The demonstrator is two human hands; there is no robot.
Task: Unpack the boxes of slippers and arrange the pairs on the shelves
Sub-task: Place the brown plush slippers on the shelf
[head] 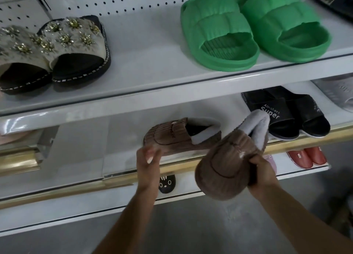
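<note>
Two brown corduroy slippers with pale fleece lining are at the middle shelf. One brown slipper lies on its side at the shelf's front, and my left hand touches its toe end with fingers curled around it. My right hand grips the second brown slipper by its side, holding it in the air in front of the shelf's gold edge, toe towards me and heel lining up.
Top shelf holds beige flowered sandals and green slides. Black "Super" slides stand right of the brown pair. The lower shelf carries red slippers and a black cat-face slipper. Grey floor lies below.
</note>
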